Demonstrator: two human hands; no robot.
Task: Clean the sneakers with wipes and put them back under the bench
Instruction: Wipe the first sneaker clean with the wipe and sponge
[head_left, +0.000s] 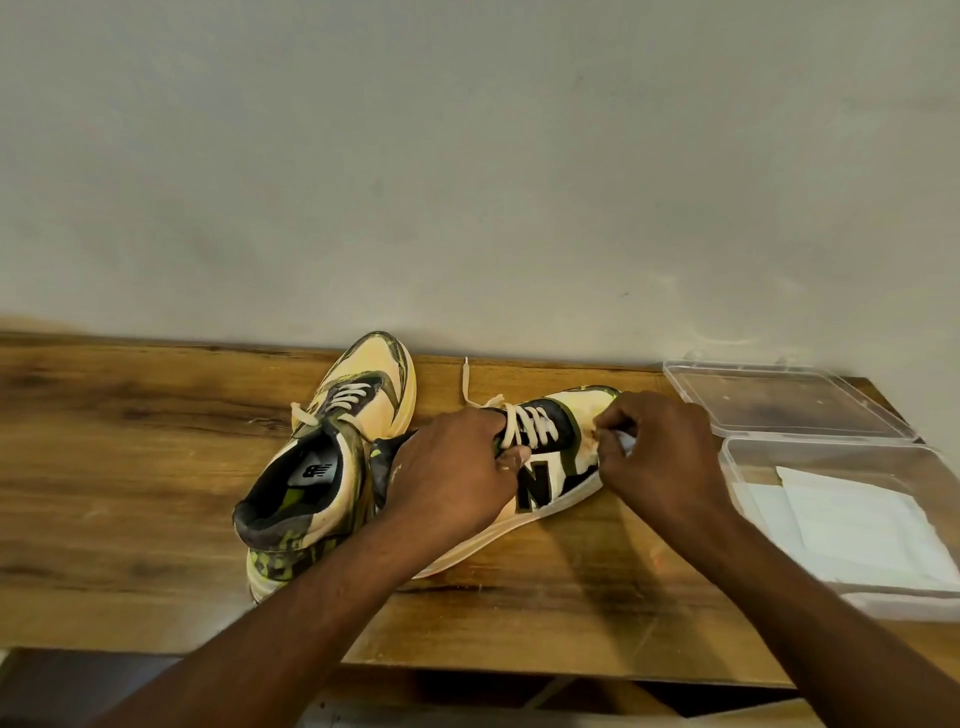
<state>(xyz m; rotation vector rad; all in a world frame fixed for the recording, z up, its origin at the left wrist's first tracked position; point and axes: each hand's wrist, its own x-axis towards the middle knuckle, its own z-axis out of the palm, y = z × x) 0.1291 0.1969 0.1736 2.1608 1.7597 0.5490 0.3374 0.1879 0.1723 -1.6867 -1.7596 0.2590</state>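
Wiping is under way: on the bench (156, 467), near its back edge, the left hand (457, 467) grips the right sneaker (550, 467) by the laces while the right hand (660, 447) pinches a wipe (627, 442) against its toe. Next, I'd judge, scrubbing that stain, then the other sneaker (332, 457).

Two yellow-and-black sneakers: one (332, 457) upright at 9 o'clock, other (545, 467) tipped sideways at centre; white wipes (862, 525) at 3 o'clock.

Head view: looks forward-down, close over bench (156, 467) against wall (467, 156).
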